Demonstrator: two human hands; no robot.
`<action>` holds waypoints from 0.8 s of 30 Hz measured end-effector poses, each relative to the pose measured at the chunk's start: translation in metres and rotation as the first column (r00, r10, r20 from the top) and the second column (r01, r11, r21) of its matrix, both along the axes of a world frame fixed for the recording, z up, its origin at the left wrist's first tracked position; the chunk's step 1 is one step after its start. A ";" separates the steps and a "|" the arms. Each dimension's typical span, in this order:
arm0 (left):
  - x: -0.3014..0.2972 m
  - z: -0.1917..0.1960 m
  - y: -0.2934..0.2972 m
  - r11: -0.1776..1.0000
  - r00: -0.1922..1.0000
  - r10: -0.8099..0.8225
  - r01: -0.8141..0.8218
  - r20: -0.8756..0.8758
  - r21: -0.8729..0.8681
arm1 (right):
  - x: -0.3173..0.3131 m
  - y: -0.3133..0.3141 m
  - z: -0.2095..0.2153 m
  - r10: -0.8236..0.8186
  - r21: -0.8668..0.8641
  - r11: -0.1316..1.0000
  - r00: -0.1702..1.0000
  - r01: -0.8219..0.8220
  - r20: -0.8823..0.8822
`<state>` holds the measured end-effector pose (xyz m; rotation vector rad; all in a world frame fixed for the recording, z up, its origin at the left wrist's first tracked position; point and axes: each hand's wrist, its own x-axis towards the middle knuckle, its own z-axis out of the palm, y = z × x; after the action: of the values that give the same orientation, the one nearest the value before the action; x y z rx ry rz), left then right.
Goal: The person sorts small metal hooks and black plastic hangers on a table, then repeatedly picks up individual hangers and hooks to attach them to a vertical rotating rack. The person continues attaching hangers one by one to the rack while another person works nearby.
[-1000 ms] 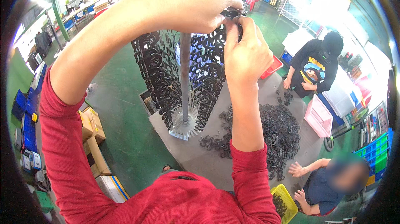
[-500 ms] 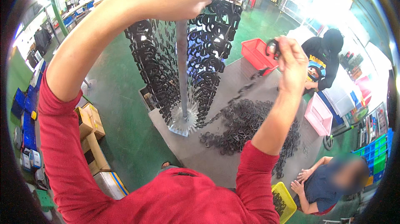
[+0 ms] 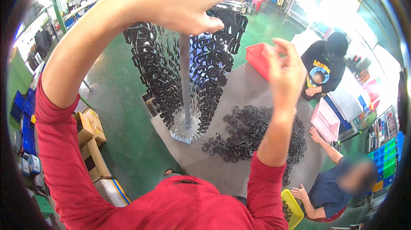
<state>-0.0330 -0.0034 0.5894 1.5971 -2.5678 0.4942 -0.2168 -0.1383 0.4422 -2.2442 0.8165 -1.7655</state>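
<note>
Right hand (image 3: 286, 70) shifted left — unclenched.

The rack (image 3: 185, 71) is basically an upright grey pole with a silver, spiky-edged disc (image 3: 187, 130) down low. Black hooks (image 3: 147, 65) hang around it in long packed columns, really dense on both sides, thinner-looking rows in between. They're curvy, open-ended little things. Top end's partly hidden. Then there's a big loose pile (image 3: 252, 129) of similar black hooks on the grey table (image 3: 201, 161), right of the disc, all jumbled, facing every which way.
</note>
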 end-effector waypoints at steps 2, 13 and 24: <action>-0.009 0.007 0.001 0.999 1.000 -0.024 0.024 0.017 0.047 | 0.033 0.027 0.012 0.032 -0.134 0.991 0.999 -0.027 0.037; 0.007 -0.014 -0.018 0.986 0.996 -0.046 0.058 0.081 -0.157 | 0.069 0.022 0.017 0.483 0.157 0.799 0.775 -0.580 0.407; 0.011 -0.007 0.009 0.994 0.997 -0.067 0.064 -0.033 -0.085 | -0.098 -0.076 -0.035 0.023 0.479 0.870 0.981 -0.113 0.191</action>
<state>-0.0225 0.0052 0.5821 1.4760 -2.5288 0.5548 -0.3144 -0.2143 0.4068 -1.7355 0.9968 -1.4886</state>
